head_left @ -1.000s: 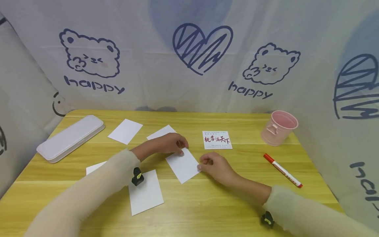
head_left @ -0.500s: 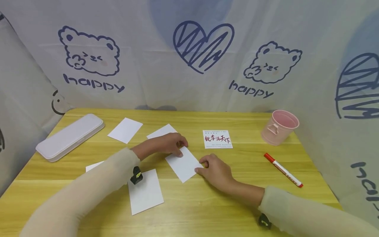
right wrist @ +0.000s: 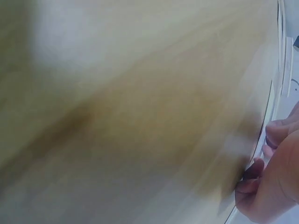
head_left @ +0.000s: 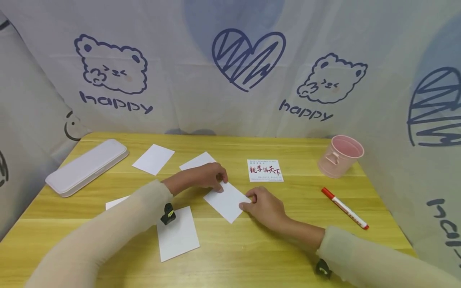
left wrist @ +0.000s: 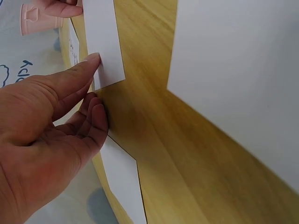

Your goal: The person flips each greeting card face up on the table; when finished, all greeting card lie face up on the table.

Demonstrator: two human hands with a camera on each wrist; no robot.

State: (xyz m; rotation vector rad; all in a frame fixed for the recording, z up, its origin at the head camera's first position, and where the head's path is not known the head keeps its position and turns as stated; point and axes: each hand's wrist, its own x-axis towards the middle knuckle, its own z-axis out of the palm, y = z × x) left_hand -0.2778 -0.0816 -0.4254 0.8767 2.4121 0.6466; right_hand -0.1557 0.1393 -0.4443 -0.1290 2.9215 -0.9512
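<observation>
Mid-table, a blank white card (head_left: 227, 205) is held between both hands. My left hand (head_left: 207, 176) pinches its far left edge; in the left wrist view the thumb (left wrist: 88, 64) lies on the card's face and the fingers curl by its edge. At the right corner, my right hand (head_left: 266, 208) grips the same card between thumb and forefinger. Another white card (head_left: 196, 161) lies partly hidden behind the left hand, and a larger-looking white card (head_left: 180, 238) lies under the left wrist. Just beyond the right hand is a card with red Chinese characters (head_left: 265, 171).
A pale pencil case (head_left: 87, 168) and a white card (head_left: 153, 159) lie at the back left. The left sleeve partly covers one more white card (head_left: 116, 202). On the right are a pink bucket-shaped cup (head_left: 338, 160) and a red-capped marker (head_left: 345, 208). A printed curtain (head_left: 201, 100) hangs behind.
The held card has shifted a little to the right and turned slightly, its near corner swinging right. The right hand has closed in on its right corner; the left hand stays nearly in place.
</observation>
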